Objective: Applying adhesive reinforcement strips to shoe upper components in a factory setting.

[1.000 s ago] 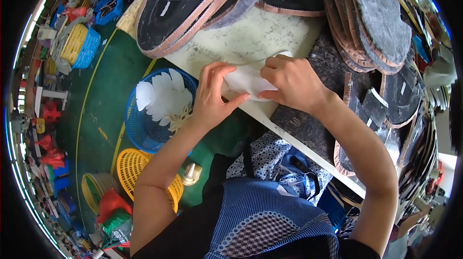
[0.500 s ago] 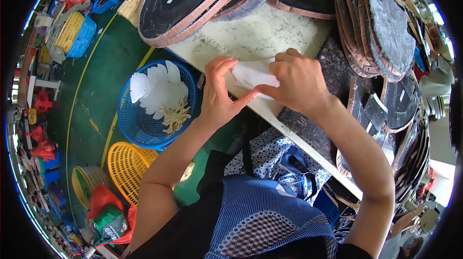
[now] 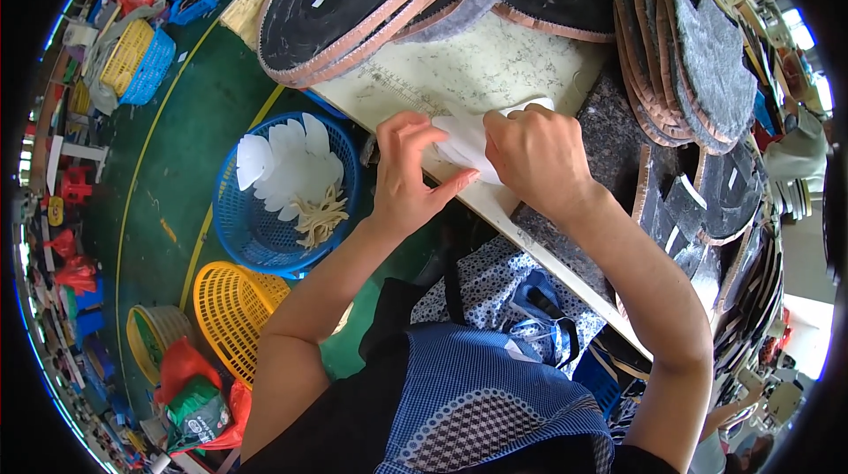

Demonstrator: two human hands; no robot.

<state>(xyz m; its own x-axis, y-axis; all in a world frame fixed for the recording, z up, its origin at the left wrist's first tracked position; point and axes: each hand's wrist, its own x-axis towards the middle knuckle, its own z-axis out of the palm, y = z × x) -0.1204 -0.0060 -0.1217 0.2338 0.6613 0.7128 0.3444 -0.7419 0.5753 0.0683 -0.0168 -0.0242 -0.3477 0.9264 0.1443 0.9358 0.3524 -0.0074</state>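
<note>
Over the near edge of the pale worktable [image 3: 459,63], both hands are around a thin white curved piece [image 3: 461,140], possibly several sheets together. My right hand [image 3: 541,147] has its fingers bent down over the piece and grips its right part, with one white end showing beyond the knuckles. My left hand [image 3: 408,169] curves round the left edge, fingertips on top and thumb along the near side. The underside of the piece is hidden. On the floor to the left, a blue basket [image 3: 231,227] holds similar white pieces [image 3: 296,160] and a bundle of beige strips [image 3: 321,216].
Black half-round pieces [image 3: 340,19] with pinkish edging lie along the table's far side. A leaning stack of grey fuzzy pieces [image 3: 711,59] stands at the right. Yellow baskets [image 3: 231,315] and a red bag [image 3: 187,364] are on the green floor. A patterned cloth [image 3: 486,280] hangs beside the table.
My right hand has turned and shifted slightly left and down over the white piece, whose far end now shows past the knuckles. My left hand stays at the left edge.
</note>
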